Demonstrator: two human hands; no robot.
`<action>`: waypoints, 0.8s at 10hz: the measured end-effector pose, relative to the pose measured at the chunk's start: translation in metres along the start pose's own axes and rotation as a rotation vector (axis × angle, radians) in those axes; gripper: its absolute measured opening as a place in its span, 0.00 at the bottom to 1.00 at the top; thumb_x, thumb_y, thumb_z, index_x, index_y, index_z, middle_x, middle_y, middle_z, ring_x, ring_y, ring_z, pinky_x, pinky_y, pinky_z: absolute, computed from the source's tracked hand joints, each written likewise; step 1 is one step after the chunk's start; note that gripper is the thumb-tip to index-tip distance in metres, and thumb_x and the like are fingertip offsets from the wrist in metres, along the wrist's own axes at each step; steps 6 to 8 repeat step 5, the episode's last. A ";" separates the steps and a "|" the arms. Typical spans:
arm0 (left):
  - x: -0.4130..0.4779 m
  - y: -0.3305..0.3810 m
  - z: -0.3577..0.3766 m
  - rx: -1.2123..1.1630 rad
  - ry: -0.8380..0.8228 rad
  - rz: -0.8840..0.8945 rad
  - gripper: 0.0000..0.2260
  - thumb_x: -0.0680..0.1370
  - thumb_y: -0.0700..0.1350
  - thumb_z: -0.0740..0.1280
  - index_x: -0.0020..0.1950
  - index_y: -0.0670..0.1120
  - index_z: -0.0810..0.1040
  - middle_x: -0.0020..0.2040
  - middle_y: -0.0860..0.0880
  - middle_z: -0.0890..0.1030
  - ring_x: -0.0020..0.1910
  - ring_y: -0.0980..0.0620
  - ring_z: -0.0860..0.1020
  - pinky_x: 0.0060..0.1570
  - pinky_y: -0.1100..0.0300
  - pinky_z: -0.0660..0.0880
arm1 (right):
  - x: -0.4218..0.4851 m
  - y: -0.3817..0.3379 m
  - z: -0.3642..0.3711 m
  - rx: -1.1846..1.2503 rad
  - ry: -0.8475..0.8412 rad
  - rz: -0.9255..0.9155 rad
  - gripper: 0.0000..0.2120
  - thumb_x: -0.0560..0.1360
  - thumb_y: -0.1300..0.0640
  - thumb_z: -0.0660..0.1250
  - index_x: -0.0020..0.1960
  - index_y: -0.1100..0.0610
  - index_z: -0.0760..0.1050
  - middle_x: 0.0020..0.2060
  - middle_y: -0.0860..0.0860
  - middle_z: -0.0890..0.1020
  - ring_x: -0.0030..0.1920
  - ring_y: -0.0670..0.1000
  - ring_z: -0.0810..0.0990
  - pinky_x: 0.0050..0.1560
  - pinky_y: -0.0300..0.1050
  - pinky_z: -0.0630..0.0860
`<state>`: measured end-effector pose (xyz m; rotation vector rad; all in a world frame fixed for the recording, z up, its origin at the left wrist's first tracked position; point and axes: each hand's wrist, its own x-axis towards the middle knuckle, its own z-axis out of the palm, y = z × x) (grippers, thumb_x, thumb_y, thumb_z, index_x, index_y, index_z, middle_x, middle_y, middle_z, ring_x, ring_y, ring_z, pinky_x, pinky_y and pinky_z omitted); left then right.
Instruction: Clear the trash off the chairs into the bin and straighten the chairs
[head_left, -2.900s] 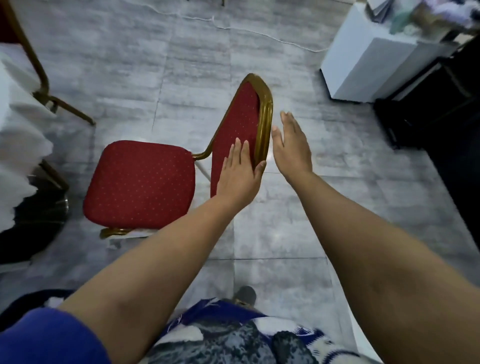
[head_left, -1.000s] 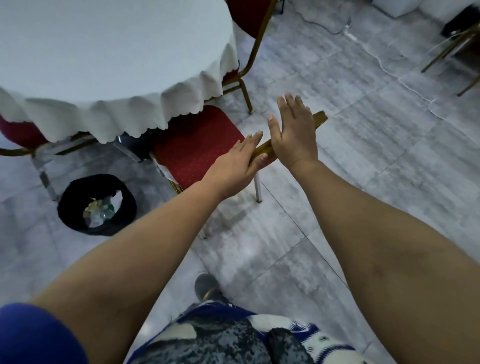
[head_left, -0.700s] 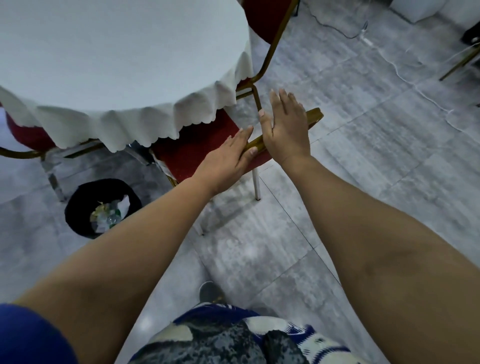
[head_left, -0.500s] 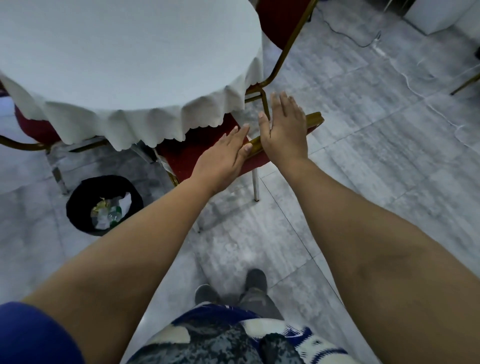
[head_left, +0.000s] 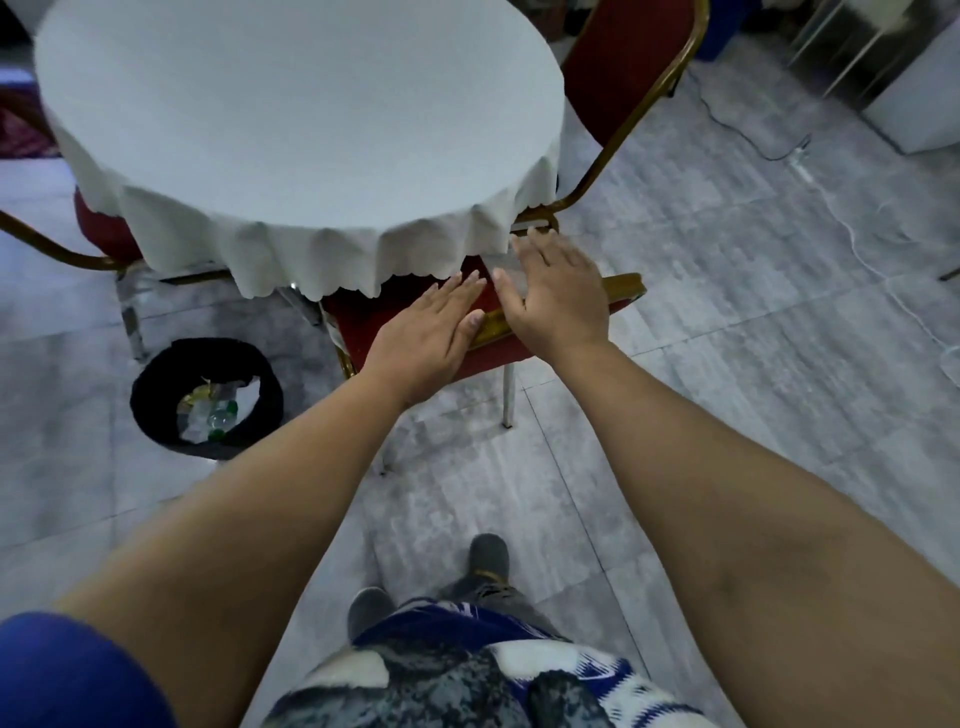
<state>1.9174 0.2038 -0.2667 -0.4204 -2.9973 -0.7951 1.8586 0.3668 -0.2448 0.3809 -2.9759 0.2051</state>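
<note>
Grey stone-look tiles cover the floor (head_left: 727, 374), and a round table (head_left: 291, 130) under a white scalloped cloth fills the upper left of my head view. Tucked against its near edge is the chair (head_left: 358, 325) I am working on: red seat partly under the cloth's hem, gold top rail (head_left: 623, 288) towards me.

Both arms reach forward to it. My left hand (head_left: 426, 343) lies flat, palm down, fingers straight and close together over the red padding, thumb against the gold rail — it grasps nothing. My right hand (head_left: 556, 299) sits over the rail just beside it, fingers straight and slightly spread, blurred at the tips. I cannot tell whether the palm presses on the rail or only hovers above it.

On the floor left of the chair, near a metal table leg, stands the black bin (head_left: 148, 395). It holds the trash (head_left: 213, 413) — crumpled wrappers and a clear bottle.

A second red chair (head_left: 613, 67) stands at the table's far right side, and a third (head_left: 98, 228) shows at the left edge. A white cable (head_left: 852, 223) trails across the tiles on the right.
</note>
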 end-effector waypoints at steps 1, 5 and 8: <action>0.004 0.003 0.003 -0.060 -0.003 -0.128 0.23 0.85 0.52 0.47 0.80 0.49 0.56 0.79 0.52 0.57 0.78 0.57 0.52 0.73 0.64 0.46 | 0.010 0.003 -0.007 -0.040 -0.131 -0.075 0.31 0.79 0.38 0.49 0.77 0.51 0.60 0.77 0.51 0.63 0.77 0.53 0.59 0.76 0.56 0.53; 0.039 0.005 -0.033 0.001 0.077 -0.539 0.27 0.84 0.57 0.43 0.80 0.46 0.43 0.80 0.48 0.42 0.79 0.52 0.41 0.77 0.54 0.41 | 0.057 -0.003 -0.027 0.171 -0.258 -0.166 0.33 0.82 0.40 0.44 0.80 0.56 0.42 0.80 0.53 0.47 0.80 0.52 0.47 0.79 0.53 0.45; 0.039 0.005 -0.033 0.001 0.077 -0.539 0.27 0.84 0.57 0.43 0.80 0.46 0.43 0.80 0.48 0.42 0.79 0.52 0.41 0.77 0.54 0.41 | 0.057 -0.003 -0.027 0.171 -0.258 -0.166 0.33 0.82 0.40 0.44 0.80 0.56 0.42 0.80 0.53 0.47 0.80 0.52 0.47 0.79 0.53 0.45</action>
